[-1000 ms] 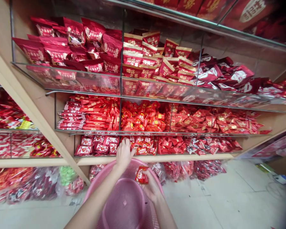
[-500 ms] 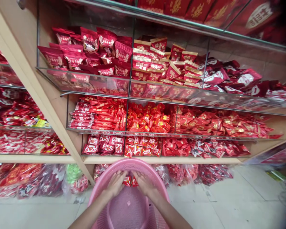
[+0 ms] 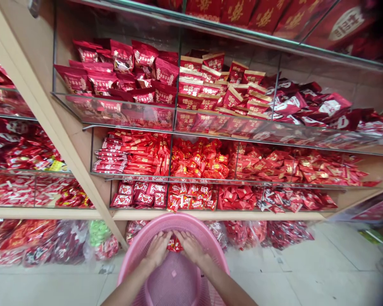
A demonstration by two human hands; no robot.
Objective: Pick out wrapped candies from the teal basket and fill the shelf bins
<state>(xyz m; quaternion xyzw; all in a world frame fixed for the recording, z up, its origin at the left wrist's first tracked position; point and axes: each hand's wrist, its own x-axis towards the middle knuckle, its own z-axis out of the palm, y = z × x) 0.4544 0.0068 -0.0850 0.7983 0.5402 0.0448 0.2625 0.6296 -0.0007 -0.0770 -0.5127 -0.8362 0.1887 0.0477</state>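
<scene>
Both my hands are inside a pink plastic mesh basket (image 3: 131, 251), near its far wall. Between them lies a small clump of red wrapped candies (image 3: 174, 245), partly hidden by my fingers. My left hand (image 3: 158, 248) curves around the clump from the left, fingertips turned inward. From the right, my right hand (image 3: 190, 247) cups the same clump, its fingertips almost meeting those of the left. Just beyond the basket, the bottom shelf's bin holds red and white candies (image 3: 192, 196) in shiny wrappers.
Clear-fronted shelves (image 3: 130, 111) full of red packets rise ahead. A slanted wooden post (image 3: 55, 131) stands on the left. Plastic bags of candies (image 3: 70, 241) lie on the floor under the shelves, and pale floor tiles (image 3: 293, 280) show at right.
My hands have drawn closer together around the red candies, narrowing the gap between their fingertips. The basket stays in about the same place.
</scene>
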